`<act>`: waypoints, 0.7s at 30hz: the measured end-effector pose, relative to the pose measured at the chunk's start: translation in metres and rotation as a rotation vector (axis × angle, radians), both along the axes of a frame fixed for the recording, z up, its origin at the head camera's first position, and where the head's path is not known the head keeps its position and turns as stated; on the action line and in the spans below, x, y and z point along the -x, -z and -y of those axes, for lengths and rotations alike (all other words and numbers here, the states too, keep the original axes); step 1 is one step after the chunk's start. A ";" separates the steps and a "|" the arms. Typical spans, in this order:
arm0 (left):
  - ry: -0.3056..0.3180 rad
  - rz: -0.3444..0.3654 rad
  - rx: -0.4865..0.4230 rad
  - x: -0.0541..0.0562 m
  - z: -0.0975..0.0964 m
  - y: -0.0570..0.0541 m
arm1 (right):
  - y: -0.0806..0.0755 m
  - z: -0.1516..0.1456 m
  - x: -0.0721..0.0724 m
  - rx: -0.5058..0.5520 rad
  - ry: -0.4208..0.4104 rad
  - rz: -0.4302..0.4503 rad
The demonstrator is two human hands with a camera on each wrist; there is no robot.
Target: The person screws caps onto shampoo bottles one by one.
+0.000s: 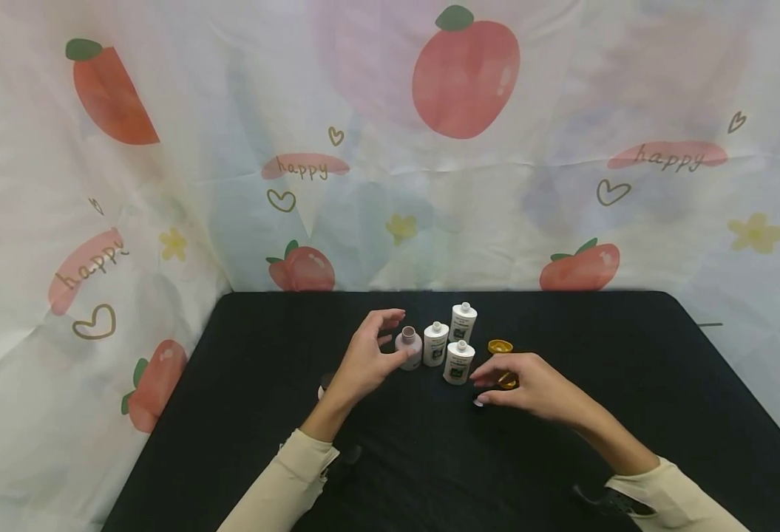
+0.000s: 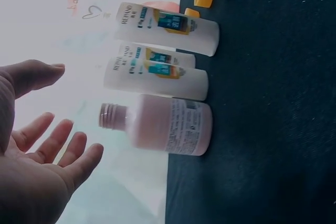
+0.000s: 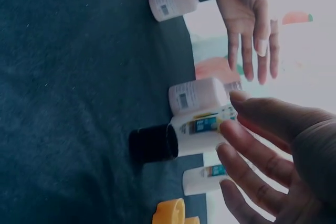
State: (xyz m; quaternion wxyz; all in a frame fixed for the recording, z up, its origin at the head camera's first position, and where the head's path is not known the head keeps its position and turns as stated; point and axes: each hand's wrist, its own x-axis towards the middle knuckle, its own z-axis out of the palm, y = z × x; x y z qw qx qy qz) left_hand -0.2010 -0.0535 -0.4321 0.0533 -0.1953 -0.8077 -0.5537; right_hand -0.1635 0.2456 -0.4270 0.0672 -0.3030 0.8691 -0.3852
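My left hand (image 1: 371, 355) is beside an uncapped pale pink bottle (image 1: 409, 353), fingers spread and apart from it in the left wrist view. Three white bottles with bare necks stand close by: a front one (image 1: 458, 363), a middle one (image 1: 435, 344) and a back one (image 1: 463, 322). My right hand (image 1: 519, 380) hovers with loosely bent fingers and nothing between them. Below its thumb a black cap (image 3: 153, 144) stands on the table, in front of a white bottle in the right wrist view.
Yellow caps, one behind (image 1: 500, 346) and one partly hidden by the right fingers (image 1: 508, 380), lie right of the bottles. Another pink bottle (image 3: 173, 2), black-capped, stands to the left, mostly hidden by the left wrist in the head view. A printed curtain (image 1: 376, 148) hangs behind the black table (image 1: 416, 458).
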 end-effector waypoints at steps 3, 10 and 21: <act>-0.017 0.003 0.001 0.001 -0.002 0.005 | 0.005 -0.005 0.001 -0.026 0.040 -0.014; -0.040 0.046 0.004 0.003 -0.007 0.013 | 0.012 -0.011 0.002 -0.049 0.080 -0.016; -0.066 0.089 -0.025 0.007 -0.015 0.026 | 0.020 -0.016 0.004 -0.051 0.077 -0.015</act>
